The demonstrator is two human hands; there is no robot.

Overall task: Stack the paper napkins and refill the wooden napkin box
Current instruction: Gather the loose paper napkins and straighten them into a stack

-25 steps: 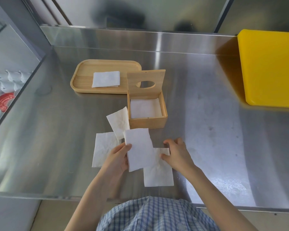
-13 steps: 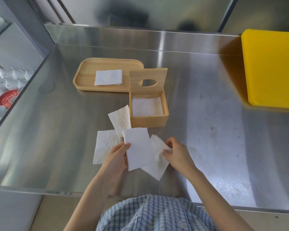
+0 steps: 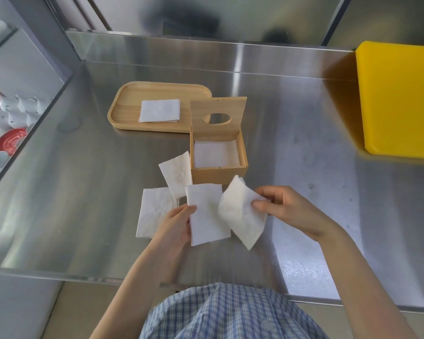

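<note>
Napkins (image 3: pixel 209 214) in both hands, box (image 3: pixel 218 172) beyond, tray (image 3: pixel 123 113)

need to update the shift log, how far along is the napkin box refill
Done: the wooden napkin box stands open with napkins inside. In hand: the left hand and right hand each hold a napkin. Left: two loose napkins on the counter, the tray stack, then loading the box.

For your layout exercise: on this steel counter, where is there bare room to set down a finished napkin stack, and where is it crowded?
Free: the wide steel between the wooden napkin box and the yellow board, and the left stretch between the wooden tray and the counter's near edge. Crowded: just before the box, where loose napkins lie and the left hand and right hand each hold one.
</note>
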